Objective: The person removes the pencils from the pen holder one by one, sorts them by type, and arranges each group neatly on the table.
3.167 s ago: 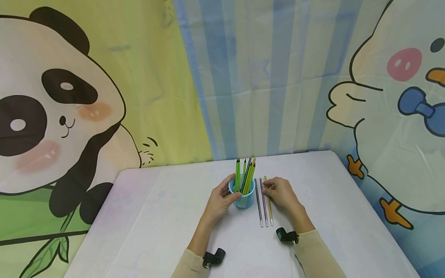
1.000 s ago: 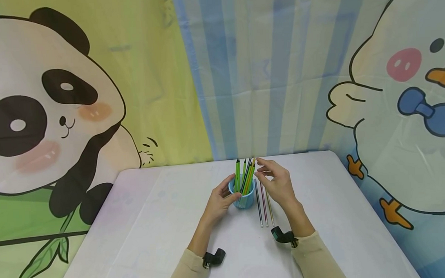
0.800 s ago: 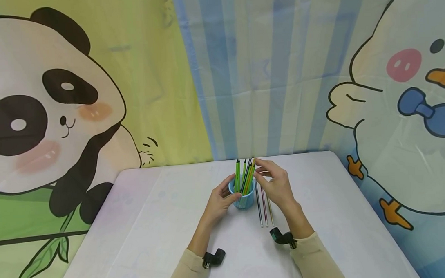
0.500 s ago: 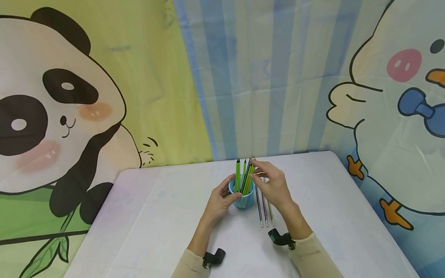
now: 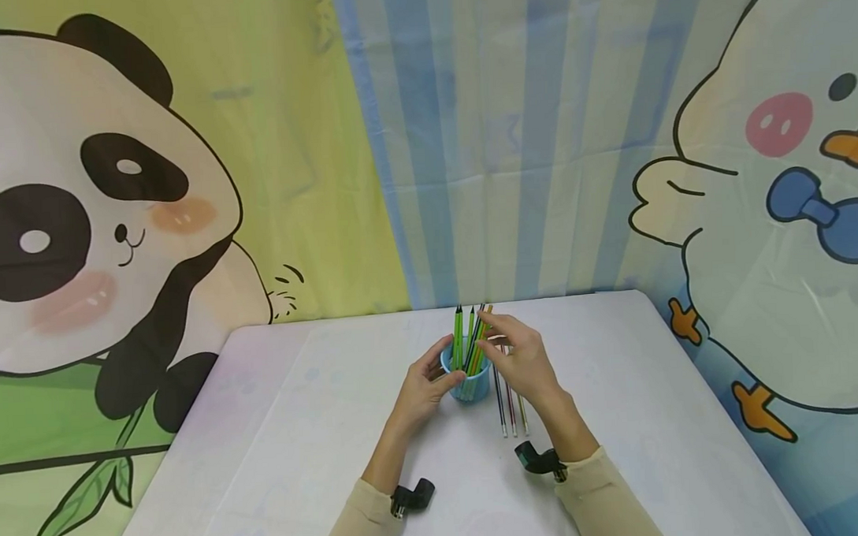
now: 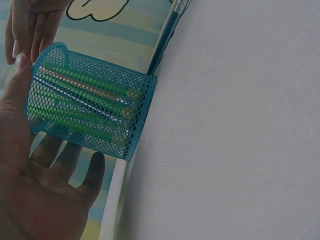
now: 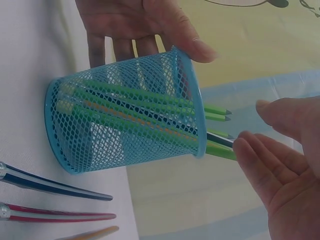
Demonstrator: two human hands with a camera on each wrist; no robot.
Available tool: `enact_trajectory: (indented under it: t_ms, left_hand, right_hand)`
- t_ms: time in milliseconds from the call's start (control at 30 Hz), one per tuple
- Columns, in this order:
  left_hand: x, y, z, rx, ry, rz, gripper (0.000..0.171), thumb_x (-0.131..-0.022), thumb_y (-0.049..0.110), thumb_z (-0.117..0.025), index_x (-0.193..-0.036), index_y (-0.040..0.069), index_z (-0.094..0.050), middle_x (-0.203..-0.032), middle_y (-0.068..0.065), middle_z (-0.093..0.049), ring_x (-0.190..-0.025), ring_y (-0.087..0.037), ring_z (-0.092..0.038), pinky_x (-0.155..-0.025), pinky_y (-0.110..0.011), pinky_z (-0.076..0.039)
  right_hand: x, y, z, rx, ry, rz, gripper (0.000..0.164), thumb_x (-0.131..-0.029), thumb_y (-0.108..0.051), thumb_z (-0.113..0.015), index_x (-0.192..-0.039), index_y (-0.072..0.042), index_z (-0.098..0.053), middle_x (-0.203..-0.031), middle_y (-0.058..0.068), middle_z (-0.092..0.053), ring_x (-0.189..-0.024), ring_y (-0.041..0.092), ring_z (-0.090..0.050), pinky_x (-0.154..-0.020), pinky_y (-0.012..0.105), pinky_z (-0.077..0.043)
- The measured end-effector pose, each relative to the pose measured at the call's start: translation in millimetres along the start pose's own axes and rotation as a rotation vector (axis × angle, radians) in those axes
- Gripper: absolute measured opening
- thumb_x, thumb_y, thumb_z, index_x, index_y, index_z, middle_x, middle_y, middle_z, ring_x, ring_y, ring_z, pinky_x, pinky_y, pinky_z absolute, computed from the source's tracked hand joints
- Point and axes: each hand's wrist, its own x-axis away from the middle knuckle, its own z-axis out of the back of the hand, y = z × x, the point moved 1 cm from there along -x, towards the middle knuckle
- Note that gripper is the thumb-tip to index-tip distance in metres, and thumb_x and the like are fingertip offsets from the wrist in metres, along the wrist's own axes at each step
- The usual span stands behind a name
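A blue mesh pencil cup [image 5: 476, 390] stands on the table, holding several pencils [image 5: 459, 338], mostly green, with a dark one and an orange one among them. My left hand [image 5: 421, 396] grips the cup from its left side, the thumb at the rim and the fingers around the far side. Beside the pencil tops is my right hand [image 5: 526, 367], its thumb and fingers spread apart. In the right wrist view its fingertips [image 7: 242, 145] are right at the pencil ends; whether they touch is unclear. Right of the cup lie a navy pencil [image 7: 55, 184], a red pencil [image 7: 62, 215] and a yellow pencil [image 5: 522, 414].
The white table [image 5: 322, 445] extends left and right of the hands. Behind it hang a striped curtain [image 5: 497, 179] and a yellow-green panda backdrop [image 5: 312, 185]; a cartoon bird backdrop [image 5: 756, 288] is at the right. Each wrist wears a small black camera [image 5: 412, 497].
My right hand has left the yellow pencil on the table, risen to the cup's pencil tops and edged leftward among them. My left hand and the cup stay put.
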Motion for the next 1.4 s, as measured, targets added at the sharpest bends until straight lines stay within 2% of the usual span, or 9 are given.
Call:
enact_trajectory:
  t_ms: [367,800,1067,1200,1400]
  left_hand:
    - [-0.2,-1.6,0.8,-0.016,0.001,-0.015,0.072,-0.094,0.032,-0.079,-0.158,0.029,-0.045,-0.152,-0.010,-0.058,-0.129,-0.032,-0.064,-0.109,-0.053,-0.050]
    - [0.0,-1.2,0.8,-0.018,0.007,-0.009,0.071,-0.094,0.029,-0.079,-0.157,0.031,-0.046,-0.151,-0.010,-0.059,-0.129,-0.031,-0.064,-0.110,-0.053,-0.050]
    - [-0.6,-1.6,-0.5,-0.022,-0.005,-0.026,0.072,-0.095,0.029,-0.078,-0.158,0.028,-0.045,-0.153,-0.007,-0.057,-0.130,-0.031,-0.064,-0.109,-0.052,-0.051]
    - [-1.8,-1.2,-0.4,-0.031,-0.004,-0.042,0.073,-0.095,0.030,-0.077,-0.159,0.024,-0.044,-0.155,-0.006,-0.055,-0.131,-0.030,-0.063,-0.110,-0.051,-0.051]
    - [-0.8,-2.1,0.3,-0.021,0.000,-0.028,0.070,-0.095,0.030,-0.078,-0.157,0.031,-0.045,-0.151,-0.009,-0.059,-0.126,-0.032,-0.066,-0.106,-0.049,-0.053]
  right_hand:
    - [1,2,-6,0.035,-0.019,-0.005,0.051,-0.091,0.000,-0.079,-0.140,-0.001,-0.063,-0.130,0.018,-0.069,-0.104,0.031,-0.074,-0.085,0.038,-0.064]
    - [1,2,-10,0.067,-0.033,-0.014,0.051,-0.091,-0.001,-0.079,-0.139,-0.002,-0.064,-0.131,0.018,-0.069,-0.103,0.034,-0.074,-0.085,0.039,-0.064]
    - [-2,-3,-16,0.172,-0.036,-0.024,0.051,-0.091,-0.004,-0.080,-0.139,-0.002,-0.064,-0.128,0.016,-0.071,-0.097,0.027,-0.076,-0.084,0.040,-0.064]
    - [-6,-5,-19,0.202,-0.055,-0.050,0.049,-0.091,-0.006,-0.080,-0.138,-0.004,-0.065,-0.123,0.015,-0.072,-0.095,0.027,-0.076,-0.082,0.040,-0.064]
    - [-12,-8,-23,0.238,-0.111,-0.081,0.048,-0.091,-0.009,-0.081,-0.137,-0.005,-0.067,-0.124,0.013,-0.071,-0.088,0.020,-0.071,-0.069,0.032,-0.061]
